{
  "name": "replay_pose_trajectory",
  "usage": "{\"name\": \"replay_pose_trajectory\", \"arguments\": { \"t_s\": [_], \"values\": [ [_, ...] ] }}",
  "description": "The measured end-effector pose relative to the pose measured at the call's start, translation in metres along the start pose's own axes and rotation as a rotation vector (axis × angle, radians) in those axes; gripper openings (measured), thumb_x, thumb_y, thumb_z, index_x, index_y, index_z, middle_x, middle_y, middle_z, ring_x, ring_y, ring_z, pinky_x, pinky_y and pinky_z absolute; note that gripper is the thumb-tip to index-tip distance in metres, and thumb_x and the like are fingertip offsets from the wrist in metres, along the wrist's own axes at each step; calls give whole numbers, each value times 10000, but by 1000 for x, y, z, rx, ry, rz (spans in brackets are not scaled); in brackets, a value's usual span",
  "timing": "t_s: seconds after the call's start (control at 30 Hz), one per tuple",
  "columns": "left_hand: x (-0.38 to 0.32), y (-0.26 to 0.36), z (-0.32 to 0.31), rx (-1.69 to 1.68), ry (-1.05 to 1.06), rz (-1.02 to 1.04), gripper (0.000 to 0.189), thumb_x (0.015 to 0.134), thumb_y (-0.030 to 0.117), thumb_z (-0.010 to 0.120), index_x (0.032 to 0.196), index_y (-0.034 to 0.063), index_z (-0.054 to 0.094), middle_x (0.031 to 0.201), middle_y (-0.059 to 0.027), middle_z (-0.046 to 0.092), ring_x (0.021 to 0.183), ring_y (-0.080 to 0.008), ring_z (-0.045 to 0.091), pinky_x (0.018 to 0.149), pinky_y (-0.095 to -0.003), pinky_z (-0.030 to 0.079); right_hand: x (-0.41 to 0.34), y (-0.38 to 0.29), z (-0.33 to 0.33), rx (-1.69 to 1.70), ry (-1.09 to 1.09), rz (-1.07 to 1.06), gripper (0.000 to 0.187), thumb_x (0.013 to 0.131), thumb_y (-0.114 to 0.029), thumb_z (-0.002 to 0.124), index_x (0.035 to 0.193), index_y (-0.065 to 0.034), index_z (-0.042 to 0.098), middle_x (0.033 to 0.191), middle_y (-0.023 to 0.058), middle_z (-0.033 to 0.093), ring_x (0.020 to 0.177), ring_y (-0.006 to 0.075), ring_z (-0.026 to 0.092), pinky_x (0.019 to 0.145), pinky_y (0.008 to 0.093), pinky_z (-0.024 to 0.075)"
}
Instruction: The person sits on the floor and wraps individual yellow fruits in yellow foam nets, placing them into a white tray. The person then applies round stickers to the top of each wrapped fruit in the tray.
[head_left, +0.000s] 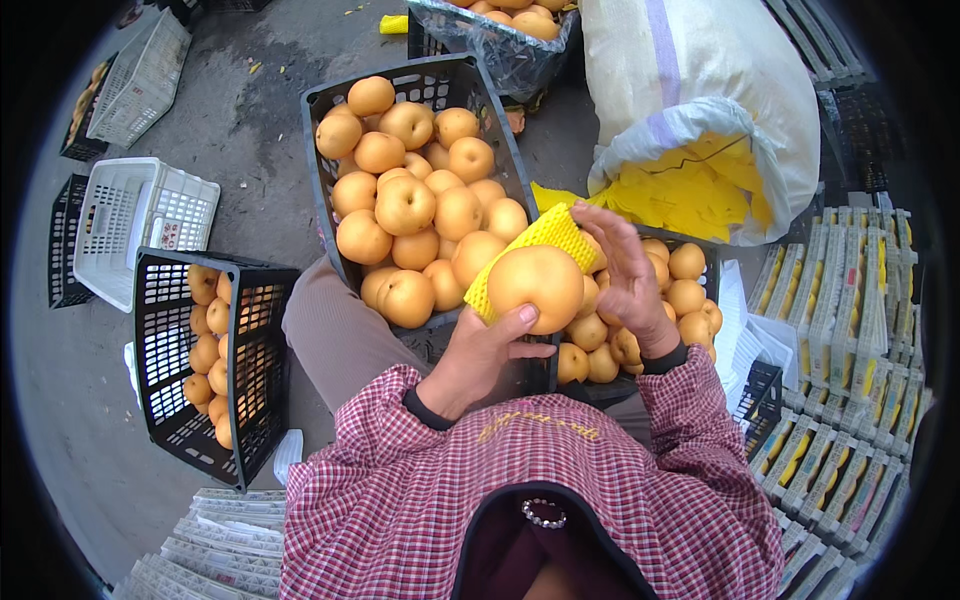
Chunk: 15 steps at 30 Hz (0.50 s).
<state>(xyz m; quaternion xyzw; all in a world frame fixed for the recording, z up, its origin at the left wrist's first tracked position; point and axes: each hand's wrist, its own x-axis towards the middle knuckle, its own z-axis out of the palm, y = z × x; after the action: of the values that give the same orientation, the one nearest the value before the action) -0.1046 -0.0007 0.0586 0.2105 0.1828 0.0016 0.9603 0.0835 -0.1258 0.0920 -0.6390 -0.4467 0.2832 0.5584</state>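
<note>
A round yellow-brown Asian pear (535, 288) rests in my left hand (487, 349), with the thumb across its lower side. Just behind the pear lies a yellow foam net sleeve (553, 237), slanting up to the right; its lower end meets my left hand. My right hand (626, 274) is at the sleeve's upper end, palm facing the pear, fingers spread from the thumb. Its fingertips reach the sleeve's edge, though firm contact is unclear. Below both hands, a black plastic crate (525, 176) of pears and a second crate (712, 281) of pears stand before me.
A white woven sack (697, 52) spills yellow foam sleeves (682, 187) at upper right. Another black crate (259, 375) with pears stands left, near white crates (120, 225). Stacked plastic baskets (832, 300) line the right side. A plastic-lined crate (499, 52) of pears is ahead.
</note>
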Motion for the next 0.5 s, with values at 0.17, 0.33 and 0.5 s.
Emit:
{"name": "replay_pose_trajectory", "arguments": {
  "t_s": [0.17,0.33,0.5],
  "values": [
    [-16,-39,28,-155,-328,-114,769,886,456,693,1450,56,358,1328,-194,551,1161,-353,613,963,-567,520,-99,14,38,1062,216,641,534,1043,-461,399,1421,-86,439,1318,108,573,1238,202,554,1071,421,433],
    [-33,-63,51,-44,-312,-157,756,889,492,660,1431,43,386,1334,-146,557,1229,-256,558,1036,-464,474,-148,21,27,1573,28,163,526,1019,-451,453,1413,-103,468,1356,108,578,1271,245,542,1098,436,412],
    [-56,-91,66,-6,-241,74,758,883,438,684,1441,30,375,1362,-123,535,1271,-207,515,1105,-369,386,-178,-11,21,1288,390,181,586,974,-419,581,1439,-90,444,1405,89,542,1290,259,522,1130,454,373]
  ]
}}
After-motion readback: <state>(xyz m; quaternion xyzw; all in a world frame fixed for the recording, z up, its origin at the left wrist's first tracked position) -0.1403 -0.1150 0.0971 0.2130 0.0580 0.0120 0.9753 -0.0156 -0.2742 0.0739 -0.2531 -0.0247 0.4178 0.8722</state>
